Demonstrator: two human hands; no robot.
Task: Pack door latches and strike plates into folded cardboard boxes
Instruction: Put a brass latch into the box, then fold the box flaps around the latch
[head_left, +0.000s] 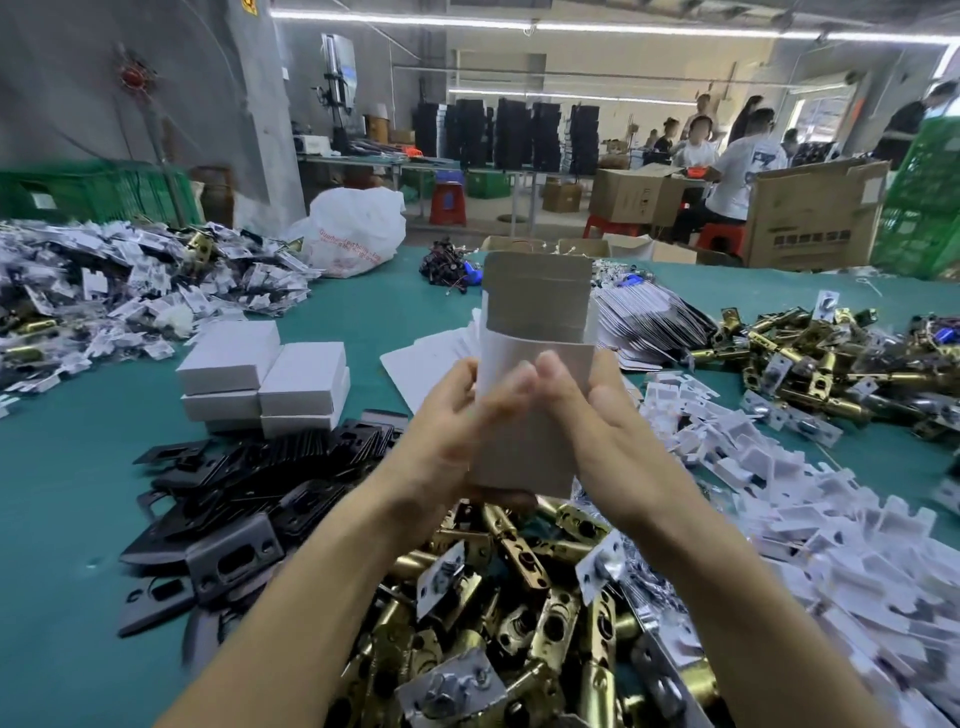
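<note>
I hold a partly folded cardboard box (535, 312) upright in front of me, above the table, its grey top flap standing open. My left hand (452, 431) grips its left side and my right hand (597, 415) grips its right side, with fingertips of both meeting on the white front panel. Brass door latches (524, 623) lie heaped below my wrists. Black strike plates (249, 499) are piled at lower left. Several closed white boxes (265, 379) are stacked left of centre. Flat white box blanks (436, 358) lie behind my hands.
The green table (78, 467) also carries white plastic parts (779, 493) at right, more brass latches (810, 364) at far right, bagged parts (130, 280) at far left and a white plastic bag (353, 228). Brown cartons (810, 213) and seated people are beyond the table.
</note>
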